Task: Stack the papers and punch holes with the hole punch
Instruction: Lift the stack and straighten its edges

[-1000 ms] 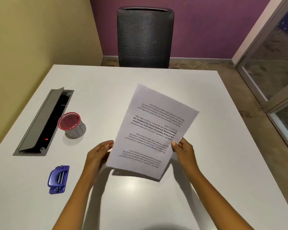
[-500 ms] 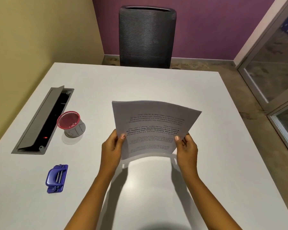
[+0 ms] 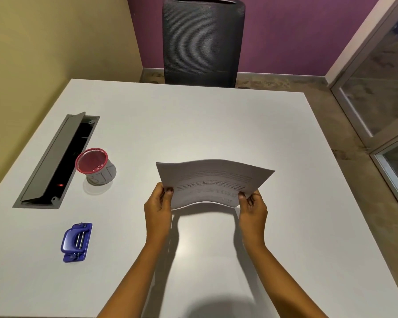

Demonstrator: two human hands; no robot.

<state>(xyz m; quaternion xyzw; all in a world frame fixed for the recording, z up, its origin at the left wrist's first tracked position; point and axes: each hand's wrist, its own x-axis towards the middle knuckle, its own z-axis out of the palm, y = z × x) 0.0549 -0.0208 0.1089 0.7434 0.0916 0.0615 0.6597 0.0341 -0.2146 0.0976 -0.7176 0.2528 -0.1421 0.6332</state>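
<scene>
A stack of printed white papers (image 3: 213,180) is held above the white table (image 3: 193,115), tilted away from me and bowed in the middle. My left hand (image 3: 157,208) grips its left edge and my right hand (image 3: 253,208) grips its right edge. The printed text reads upside down to me. A blue hole punch (image 3: 76,242) lies on the table near the front left, well apart from both hands.
A grey pen cup with a red mesh rim (image 3: 95,166) stands left of the papers. Beside it an open cable tray (image 3: 55,161) is sunk into the table. A black mesh chair (image 3: 203,40) stands at the far edge. Glass panels (image 3: 381,88) lie on the right.
The papers have turned from slanted upright to level across and tipped further away from me. My left hand shifted right onto the left edge. Both hands have come lower toward the table.
</scene>
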